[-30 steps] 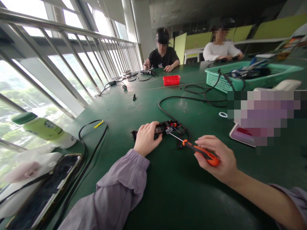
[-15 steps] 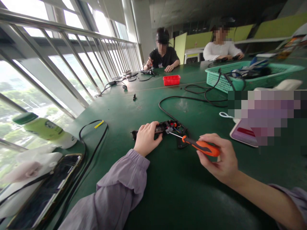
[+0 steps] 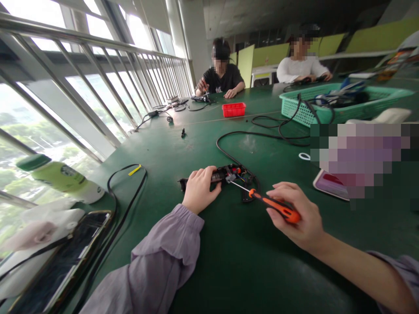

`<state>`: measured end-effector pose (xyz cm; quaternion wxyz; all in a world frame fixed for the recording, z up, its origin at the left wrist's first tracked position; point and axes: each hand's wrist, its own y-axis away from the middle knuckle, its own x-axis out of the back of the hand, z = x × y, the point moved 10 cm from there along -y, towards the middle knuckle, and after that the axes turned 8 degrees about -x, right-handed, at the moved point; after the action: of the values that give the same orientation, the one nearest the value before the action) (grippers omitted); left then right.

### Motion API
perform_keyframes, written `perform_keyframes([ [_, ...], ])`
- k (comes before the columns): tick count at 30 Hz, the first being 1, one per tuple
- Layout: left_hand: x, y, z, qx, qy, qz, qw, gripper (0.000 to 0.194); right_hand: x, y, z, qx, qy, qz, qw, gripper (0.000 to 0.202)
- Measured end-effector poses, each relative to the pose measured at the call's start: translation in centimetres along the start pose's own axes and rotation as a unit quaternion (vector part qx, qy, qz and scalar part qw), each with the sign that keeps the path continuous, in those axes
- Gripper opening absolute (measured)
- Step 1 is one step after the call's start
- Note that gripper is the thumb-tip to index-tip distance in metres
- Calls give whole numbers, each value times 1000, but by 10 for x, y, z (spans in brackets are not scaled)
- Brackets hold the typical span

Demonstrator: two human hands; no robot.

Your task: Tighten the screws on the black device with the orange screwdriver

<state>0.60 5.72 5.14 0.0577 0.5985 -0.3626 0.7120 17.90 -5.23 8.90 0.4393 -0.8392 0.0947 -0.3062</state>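
Note:
My left hand (image 3: pixel 202 187) is closed over the left part of an opened black corded device (image 3: pixel 225 174), pressing it against the green table. Coloured wires and red parts show at its exposed right end; its exact kind I cannot tell. My right hand (image 3: pixel 299 216) grips an orange and black screwdriver (image 3: pixel 275 206) by the handle. The shaft points left, and its tip meets the device's inner parts just right of my left hand. A black cable (image 3: pixel 225 150) runs from the device in a loop towards the back right.
A green basket (image 3: pixel 304 115) with cables and tools stands back right, a red tray (image 3: pixel 233 110) beyond the device. A small black piece (image 3: pixel 183 133) lies further left. Bottle (image 3: pixel 62 176) and phone (image 3: pixel 65 261) are at left, another phone (image 3: pixel 330 185) at right. Two people sit across the table.
The screwdriver's handle has turned and dipped slightly within my right hand, while its tip stays at the device. My left hand and the device have stayed in place.

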Motion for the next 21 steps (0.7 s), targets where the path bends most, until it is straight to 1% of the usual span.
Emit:
perform_keyframes([
  [2,0,0,0,1,3,0,1000,30,-2,0,2,-10,17,-12,1000,20],
  [3,0,0,0,1,3,0,1000,30,-2,0,4,-20,18,-8,1000,21],
  [5,0,0,0,2,3,0,1000,30,3,0,8,-34,9,20,999,31],
  [7,0,0,0,1,1,2,1000,30,7,1,8,-29,-7,41,999,41],
  [8,0,0,0,1,0,2,1000,30,7,2,6,-21,-14,42,999,43],
  [9,1,0,0,1,0,2,1000,30,6,1,4,-10,-19,35,999,42],
  [11,0,0,0,0,0,1,1000,30,-1,0,0,3,-12,-2,1000,33],
  [13,0,0,0,1,2,0,1000,30,-7,-1,1,-3,10,-33,999,22],
  [14,-1,0,0,2,3,-1,1000,30,-7,-1,3,-11,19,-36,999,20],
  [16,-1,0,-1,3,6,-1,1000,30,-3,-2,6,-26,25,-10,999,26],
  [19,-1,0,-1,4,5,-2,1000,31,5,-1,4,-16,11,35,999,42],
  [21,-1,0,-1,4,3,-2,1000,30,4,-1,0,-5,3,34,999,42],
])
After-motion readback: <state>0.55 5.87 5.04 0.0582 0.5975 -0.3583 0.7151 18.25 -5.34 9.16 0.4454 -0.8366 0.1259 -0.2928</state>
